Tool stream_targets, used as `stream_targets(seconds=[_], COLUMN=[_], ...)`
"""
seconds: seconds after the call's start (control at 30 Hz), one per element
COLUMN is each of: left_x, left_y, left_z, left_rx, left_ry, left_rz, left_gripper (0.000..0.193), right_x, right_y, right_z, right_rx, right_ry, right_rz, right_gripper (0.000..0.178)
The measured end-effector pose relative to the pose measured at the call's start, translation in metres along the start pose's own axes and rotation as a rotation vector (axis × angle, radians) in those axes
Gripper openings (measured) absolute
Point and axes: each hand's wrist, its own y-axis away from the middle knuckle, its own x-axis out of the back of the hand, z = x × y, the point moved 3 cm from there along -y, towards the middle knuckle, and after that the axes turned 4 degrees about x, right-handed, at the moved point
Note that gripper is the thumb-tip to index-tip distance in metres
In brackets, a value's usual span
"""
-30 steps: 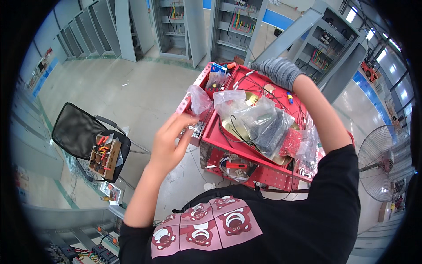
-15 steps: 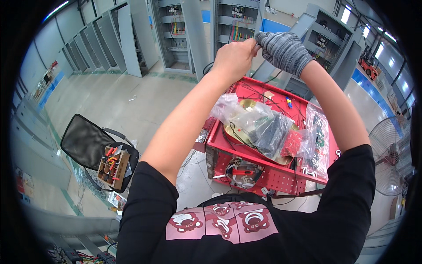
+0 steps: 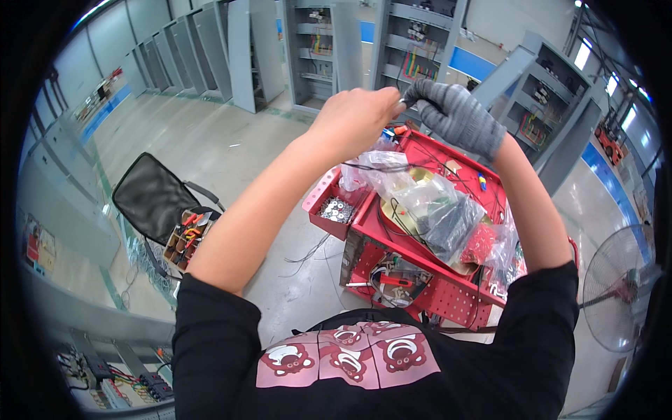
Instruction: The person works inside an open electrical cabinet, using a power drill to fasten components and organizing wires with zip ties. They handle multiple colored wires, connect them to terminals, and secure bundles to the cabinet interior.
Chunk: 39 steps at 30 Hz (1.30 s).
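My bare left hand [image 3: 358, 120] and my right hand [image 3: 458, 117], in a grey knitted glove, meet fingertip to fingertip above the far side of a red tool cart [image 3: 371, 225]. Both are closed in a pinch. A small pale bit shows between the fingertips, too little of it to name. Below my left wrist runs a thin black wire [image 3: 378, 168]; whether it reaches my fingers cannot be seen. Clear plastic bags [image 3: 448, 210], one with red small parts [image 3: 479, 242], lie on the cart top over a yellowish round dish.
A red bin of metal nuts or washers [image 3: 336, 210] hangs on the cart's left side. An open black tool bag [image 3: 150, 199] sits on the floor at left. A fan [image 3: 619, 287] stands at right. Grey electrical cabinets [image 3: 413, 42] line the back.
The view has turned a little, so the cart and cabinets sit farther right. Both hands have come down slightly, still together. The bin of metal parts is now in fuller view.
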Motion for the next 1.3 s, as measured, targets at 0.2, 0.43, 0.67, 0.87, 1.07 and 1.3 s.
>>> stream_targets(seconds=[0.2,0.43,0.67,0.87,1.07,1.3], left_x=[0.055,0.089,0.081,0.086,0.095,0.097], left_y=[0.058,0.114,0.160,0.194,0.208,0.217], left_z=[-0.006,-0.018,-0.041,-0.059,-0.067,-0.072], left_rx=[0.069,0.455,0.574,0.661,0.691,0.697], left_ry=[0.240,0.956,1.420,1.281,1.128,1.150], left_rz=[-0.060,-0.187,0.289,0.475,0.500,0.447], left_gripper=[0.022,0.025,0.026,0.024,0.021,0.025], right_x=[-0.011,-0.019,-0.117,-0.183,-0.183,-0.198], right_y=[-0.022,-0.053,-0.042,-0.048,-0.054,-0.057], right_z=[-0.059,-0.103,-0.132,-0.163,-0.161,-0.161], right_rx=[0.049,0.257,-0.110,-0.306,-0.421,-0.485], right_ry=[-0.257,-0.093,-0.739,-1.279,-1.473,-1.606], right_rz=[-0.102,0.307,0.486,0.104,-0.132,-0.213], right_gripper=[0.016,0.031,0.015,0.015,0.021,0.017])
